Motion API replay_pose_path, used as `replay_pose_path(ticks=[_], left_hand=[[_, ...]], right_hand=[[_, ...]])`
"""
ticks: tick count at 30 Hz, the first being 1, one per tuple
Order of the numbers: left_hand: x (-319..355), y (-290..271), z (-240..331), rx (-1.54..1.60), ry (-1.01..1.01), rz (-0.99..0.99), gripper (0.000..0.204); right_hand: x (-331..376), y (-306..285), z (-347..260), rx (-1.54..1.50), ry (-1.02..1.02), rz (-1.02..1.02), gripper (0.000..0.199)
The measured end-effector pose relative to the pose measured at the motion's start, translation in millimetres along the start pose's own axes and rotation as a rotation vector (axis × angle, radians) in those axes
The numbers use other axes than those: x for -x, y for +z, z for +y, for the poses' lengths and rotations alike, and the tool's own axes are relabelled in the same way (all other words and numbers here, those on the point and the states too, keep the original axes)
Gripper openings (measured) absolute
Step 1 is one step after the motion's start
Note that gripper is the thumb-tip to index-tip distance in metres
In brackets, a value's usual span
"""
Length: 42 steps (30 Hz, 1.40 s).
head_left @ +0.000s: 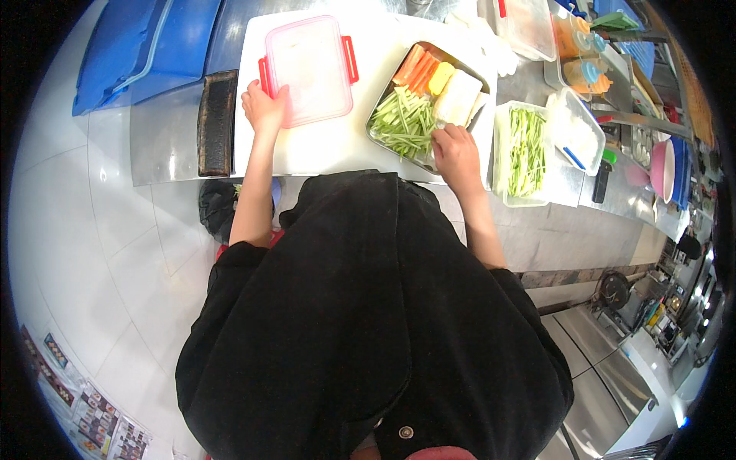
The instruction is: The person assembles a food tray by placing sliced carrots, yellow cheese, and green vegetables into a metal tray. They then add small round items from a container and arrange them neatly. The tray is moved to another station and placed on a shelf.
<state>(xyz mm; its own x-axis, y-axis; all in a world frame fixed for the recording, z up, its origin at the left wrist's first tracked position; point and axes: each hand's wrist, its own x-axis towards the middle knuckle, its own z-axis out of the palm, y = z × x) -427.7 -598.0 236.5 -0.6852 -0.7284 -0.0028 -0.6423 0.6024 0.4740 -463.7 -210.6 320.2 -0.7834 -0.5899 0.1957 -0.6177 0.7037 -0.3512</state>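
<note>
My left hand point(265, 110) grips the near left side of a clear, pink-tinted food box point(313, 73) with red clips, its thumb over the lid's edge and its fingers by a clip. The box lies flat on a white cutting board point(307, 149). My right hand point(458, 157) is closed at the near edge of a metal tray point(373, 126), fingertips curled inward; what they hold, if anything, is hidden. Inside the tray are cut green strips point(402, 121), orange sticks point(416, 69), a yellow piece point(441, 77) and a pale wrapped-looking block point(458, 97).
Right of the tray stands a clear tub point(525, 153) of green strips, beside another clear container point(576, 130). Squeeze bottles point(584, 73) stand in a bin farther right. A dark rectangular block point(218, 123) lies left of the board, near blue bins point(146, 46).
</note>
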Motion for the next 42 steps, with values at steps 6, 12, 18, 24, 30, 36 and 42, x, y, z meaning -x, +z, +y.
replay_pose_path(ticks=[6, 12, 18, 24, 30, 36, 42], left_hand=[[-27.9, 14.2, -20.3, 0.246, -0.126, -0.143, 0.055], [-32.0, -3.8, -31.9, 0.614, -0.156, -0.212, 0.037], [23.0, -107.8, 30.4, 0.902, 0.034, -0.216, 0.032], [65.6, -130.1, 134.7, 1.058, 0.047, -0.451, 0.024], [150.5, -7.9, 256.7, 1.035, 0.153, -0.993, 0.034], [210.7, 88.4, 313.2, 0.59, 0.374, -1.289, 0.034], [241.8, 123.7, 311.2, 0.563, 0.245, -1.501, 0.033]], right_hand=[[-14.9, -22.7, 3.6, 0.103, -0.029, -0.022, 0.009], [-40.1, -8.9, 1.9, 0.044, -0.115, 0.038, 0.018], [12.7, -27.3, 19.6, -0.245, 0.232, 0.251, 0.015], [56.3, -65.6, 44.9, -0.964, 0.805, 0.17, 0.022], [81.4, -94.5, 89.1, -1.15, 0.803, 0.345, 0.024], [125.7, -114.9, 195.2, -0.502, 1.098, 0.45, 0.031], [130.3, -79.9, 240.6, -0.167, 1.042, 0.418, 0.034]])
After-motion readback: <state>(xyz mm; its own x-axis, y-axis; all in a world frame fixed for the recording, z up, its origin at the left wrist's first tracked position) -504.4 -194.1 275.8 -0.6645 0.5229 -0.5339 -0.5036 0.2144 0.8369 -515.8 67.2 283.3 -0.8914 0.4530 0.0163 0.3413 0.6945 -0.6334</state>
